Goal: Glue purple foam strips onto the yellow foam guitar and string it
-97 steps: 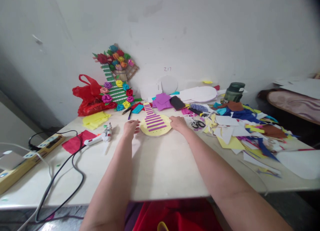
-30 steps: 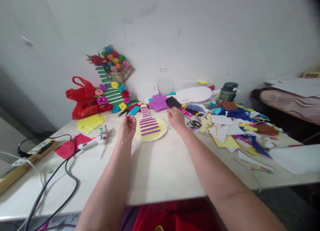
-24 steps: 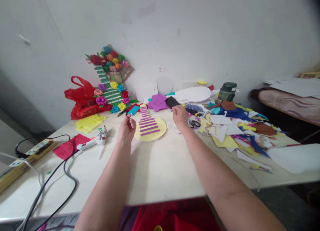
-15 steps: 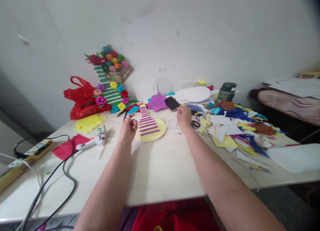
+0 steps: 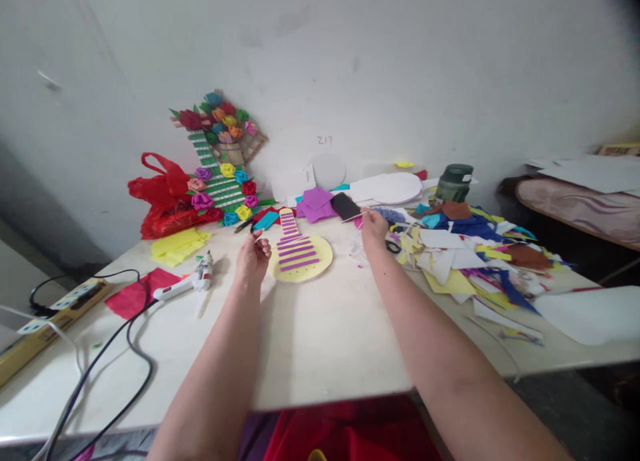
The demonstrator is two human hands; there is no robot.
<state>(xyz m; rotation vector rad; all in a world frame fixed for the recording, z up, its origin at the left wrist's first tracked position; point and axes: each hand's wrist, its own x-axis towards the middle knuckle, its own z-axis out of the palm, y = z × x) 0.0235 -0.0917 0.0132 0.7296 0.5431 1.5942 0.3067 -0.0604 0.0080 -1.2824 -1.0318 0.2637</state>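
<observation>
A yellow round-bodied cutout (image 5: pixel 325 253) lies flat on the table, with purple strips (image 5: pixel 296 251) across its neck and body and a row of small dots below them. Just left of it, raised over the table, my left hand (image 5: pixel 253 258) is closed in a pinch on a thin white string. To the right of the cutout, my right hand (image 5: pixel 374 231) pinches a white string (image 5: pixel 354 216) that juts out leftward in front of a black phone-like slab (image 5: pixel 345 206). The string's middle stretch is too faint to follow clearly. A small tangle of white string (image 5: pixel 357 251) lies by my right wrist.
A white glue gun (image 5: pixel 185 284) with a black cord lies left, near a power strip (image 5: pixel 65 308). Paper flowers on a green-striped cutout (image 5: pixel 225 191) lean at the wall. Scissors (image 5: pixel 393 246), coloured scraps (image 5: pixel 465 254) and a dark green bottle (image 5: pixel 454 183) are right.
My right hand has shifted slightly right, and more of the white string shows from its fingers. My left hand has moved a little left and down. The cutout stays put.
</observation>
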